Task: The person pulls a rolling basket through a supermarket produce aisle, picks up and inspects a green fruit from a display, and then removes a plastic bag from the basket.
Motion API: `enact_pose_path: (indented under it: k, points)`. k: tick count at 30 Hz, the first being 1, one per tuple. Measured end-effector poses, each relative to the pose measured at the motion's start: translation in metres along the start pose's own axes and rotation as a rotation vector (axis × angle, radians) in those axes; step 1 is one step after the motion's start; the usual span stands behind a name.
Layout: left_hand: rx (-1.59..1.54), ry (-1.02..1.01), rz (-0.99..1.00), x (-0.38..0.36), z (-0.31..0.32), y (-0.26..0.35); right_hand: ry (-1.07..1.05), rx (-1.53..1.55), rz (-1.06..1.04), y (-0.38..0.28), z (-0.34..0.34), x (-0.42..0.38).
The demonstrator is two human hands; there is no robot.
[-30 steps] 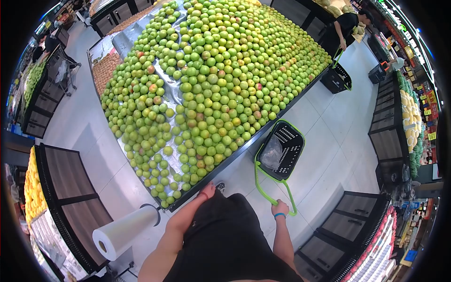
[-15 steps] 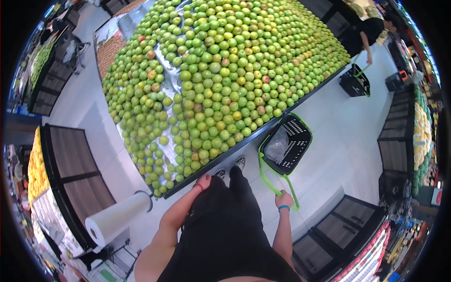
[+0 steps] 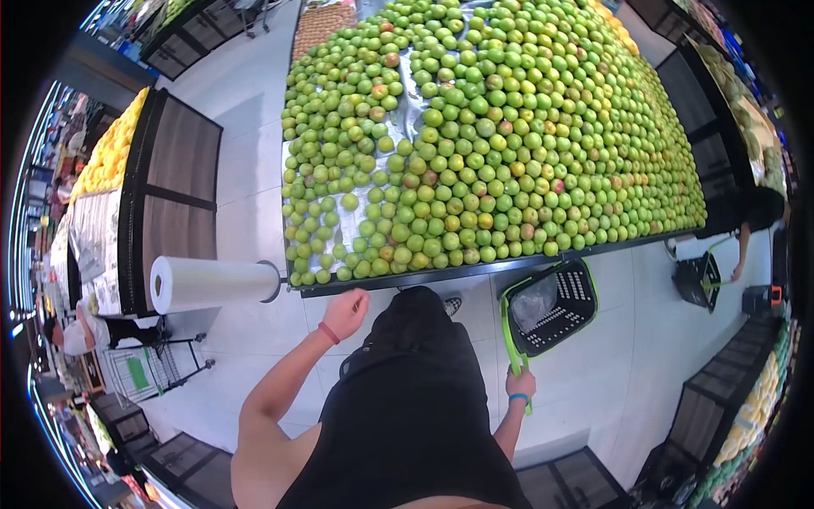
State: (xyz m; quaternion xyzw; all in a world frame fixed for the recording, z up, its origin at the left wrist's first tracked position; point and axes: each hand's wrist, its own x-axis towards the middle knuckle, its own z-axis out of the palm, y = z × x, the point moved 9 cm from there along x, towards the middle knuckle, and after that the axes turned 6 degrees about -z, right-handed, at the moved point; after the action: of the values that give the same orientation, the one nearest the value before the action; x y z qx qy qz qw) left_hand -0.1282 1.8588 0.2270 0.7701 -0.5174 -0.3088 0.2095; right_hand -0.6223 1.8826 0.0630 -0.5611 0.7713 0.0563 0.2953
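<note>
My right hand [image 3: 521, 384] is wrapped around the green handle [image 3: 512, 343] of a black shopping basket [image 3: 575, 314]. The basket is tilted on the floor beside the display, and a clear plastic bag [image 3: 534, 307] lies in it. Lifted in front of my body, my left hand [image 3: 346, 315] has its fingers curled with nothing visible in them. It is just below the front edge of a display heaped with round green fruit [image 3: 526, 153], some tinged yellow or red. Left of that hand, a white roll of plastic bags [image 3: 216, 286] sticks out from the display's corner.
At the right, another person [image 3: 746, 212] holds a second black basket [image 3: 697, 280]. A shopping cart [image 3: 157, 369] stands at the lower left, near a person in a white top [image 3: 80, 335]. A stand of yellow fruit [image 3: 110, 161] is on the left.
My view has turned left, so the display and basket appear shifted right. My left hand has risen from beside my leg toward the display's edge. My right hand keeps hold of the basket handle.
</note>
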Motion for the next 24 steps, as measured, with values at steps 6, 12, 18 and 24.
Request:
enact_pose_path:
  k: [6, 12, 18, 24]
  points:
    - [0.081, 0.727, 0.134, 0.032, -0.085, 0.018, 0.06, -0.046, -0.034, 0.015, -0.002, 0.026]
    - [0.644, 0.834, 0.01, 0.087, -0.088, 0.008, 0.104, -0.043, -0.027, 0.016, -0.028, 0.033]
    - [0.773, 0.649, -0.123, 0.119, -0.081, -0.023, 0.137, -0.04, -0.026, 0.024, -0.033, 0.038]
    - [-0.329, 0.648, -0.195, 0.112, -0.094, -0.03, 0.143, -0.045, -0.013, 0.023, -0.039, 0.033]
